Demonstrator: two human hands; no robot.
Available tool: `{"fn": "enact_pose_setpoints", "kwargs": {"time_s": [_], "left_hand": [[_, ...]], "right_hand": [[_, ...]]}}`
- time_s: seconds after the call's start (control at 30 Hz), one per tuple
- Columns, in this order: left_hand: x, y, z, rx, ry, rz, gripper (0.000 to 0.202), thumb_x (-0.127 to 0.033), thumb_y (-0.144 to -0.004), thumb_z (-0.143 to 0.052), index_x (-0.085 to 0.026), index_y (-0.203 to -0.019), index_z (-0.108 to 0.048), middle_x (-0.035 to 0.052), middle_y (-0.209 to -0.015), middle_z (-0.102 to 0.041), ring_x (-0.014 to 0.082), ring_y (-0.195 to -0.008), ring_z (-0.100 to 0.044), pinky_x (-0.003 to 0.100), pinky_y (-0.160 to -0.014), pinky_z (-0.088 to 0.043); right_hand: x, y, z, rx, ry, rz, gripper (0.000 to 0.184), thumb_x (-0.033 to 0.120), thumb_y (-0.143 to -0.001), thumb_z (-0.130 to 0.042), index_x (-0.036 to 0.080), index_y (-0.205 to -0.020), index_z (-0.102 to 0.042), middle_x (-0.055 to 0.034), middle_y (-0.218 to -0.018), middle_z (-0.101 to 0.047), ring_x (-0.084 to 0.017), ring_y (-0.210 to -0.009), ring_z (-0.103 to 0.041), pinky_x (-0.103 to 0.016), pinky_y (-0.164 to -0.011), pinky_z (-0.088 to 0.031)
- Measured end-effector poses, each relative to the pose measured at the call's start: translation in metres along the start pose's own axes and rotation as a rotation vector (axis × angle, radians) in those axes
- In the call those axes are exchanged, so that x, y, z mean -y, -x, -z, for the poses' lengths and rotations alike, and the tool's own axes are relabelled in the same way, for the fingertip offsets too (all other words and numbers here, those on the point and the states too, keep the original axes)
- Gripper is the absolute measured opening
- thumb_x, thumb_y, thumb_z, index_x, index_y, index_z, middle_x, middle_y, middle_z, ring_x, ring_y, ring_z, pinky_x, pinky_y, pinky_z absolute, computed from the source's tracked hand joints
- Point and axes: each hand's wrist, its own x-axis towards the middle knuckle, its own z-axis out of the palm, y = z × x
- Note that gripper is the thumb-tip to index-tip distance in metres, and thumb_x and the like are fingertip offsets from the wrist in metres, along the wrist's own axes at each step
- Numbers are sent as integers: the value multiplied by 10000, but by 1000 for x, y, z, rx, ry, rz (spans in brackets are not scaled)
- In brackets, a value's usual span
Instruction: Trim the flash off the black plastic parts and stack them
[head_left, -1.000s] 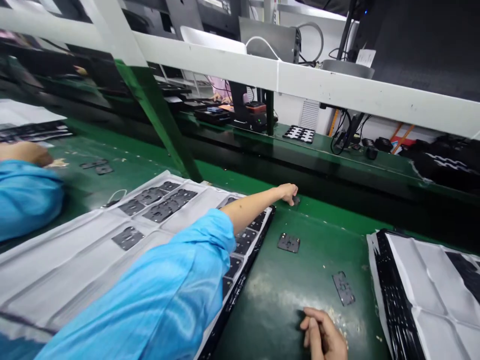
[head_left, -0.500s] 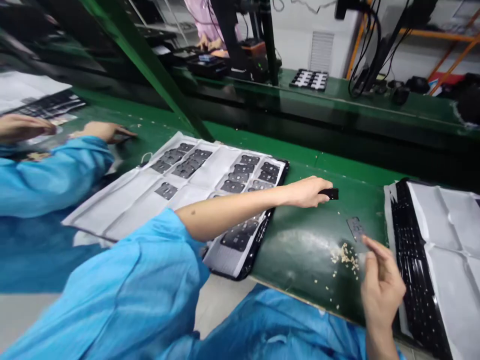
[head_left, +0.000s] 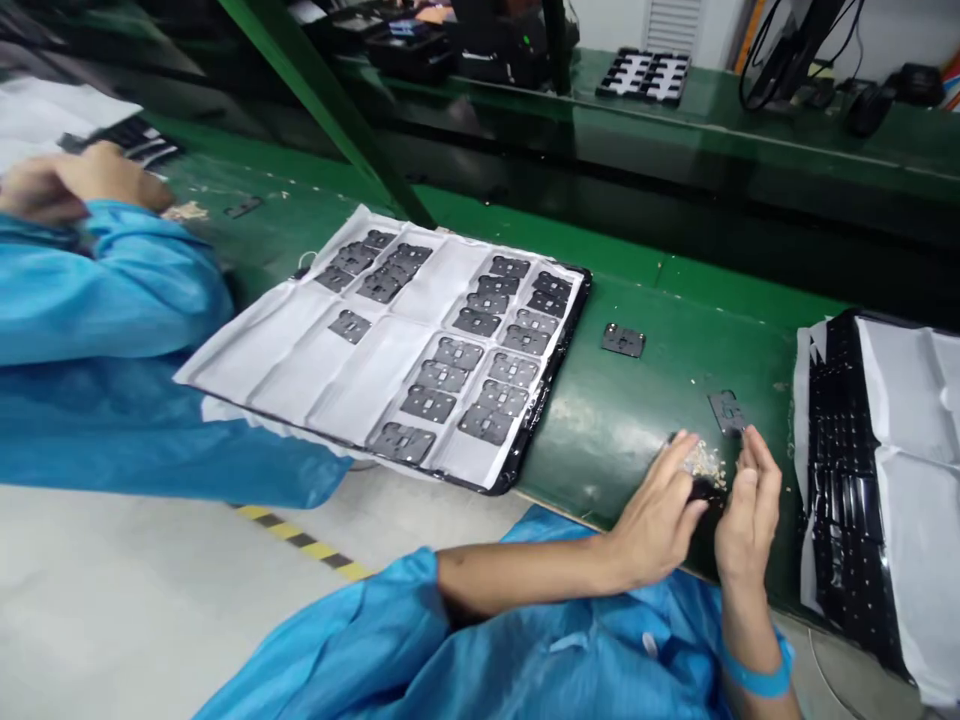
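Yellow-and-black striped tape [head_left: 303, 540] crosses the pale floor [head_left: 112, 600].

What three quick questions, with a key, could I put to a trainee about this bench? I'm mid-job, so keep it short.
1. Multiple choice: what lies between the person's left hand and right hand?
A) a wrench
B) small pale pieces
C) a coiled cable
2. True or false: the dark plate nearer the white-lined tray lies on the green bench, apart from that tray.
3. Fill in: the floor stripe is yellow and ____.

Key: 1 B; 2 true; 3 black.
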Motion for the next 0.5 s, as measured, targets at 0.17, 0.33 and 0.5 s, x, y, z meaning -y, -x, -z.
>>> {"fn": "enact_pose_setpoints", "kwargs": {"time_s": [0.17,0.33,0.5], "left_hand": [[-3,-31,4,-177,250,11,296,-322,-1121,-500,-138,-1335,-587,259,-1630,-514,320,-1571,-500,562,-1297,-454],[-13,-5,51,288,430,-30,267,-307,-1103,-548,-146,-1271,-680,170,-1258,-767,268,-1205,-754,426,-1108,-603],[-10,1,40,737,448,-106,275,-237,-1070,-539,-171,-1298,-677,184,-1467,-713,275,-1436,-656,419,-1225,-540]], "right_hand": [[5,-1,7,-134,-244,5,500,427,-1126,-489,173,-1553,-551,-178,-1708,-505,-309,-1615,-466,-635,-1348,-300],[-2,8,29,-228,-314,-8,420,366,-1096,-539,178,-1463,-623,-150,-1641,-590,-293,-1572,-529,-635,-1360,-268],[-1,9,27,-162,-309,-55,449,428,-1104,-531,174,-1465,-612,-156,-1658,-576,-288,-1582,-519,-632,-1359,-275]]}}
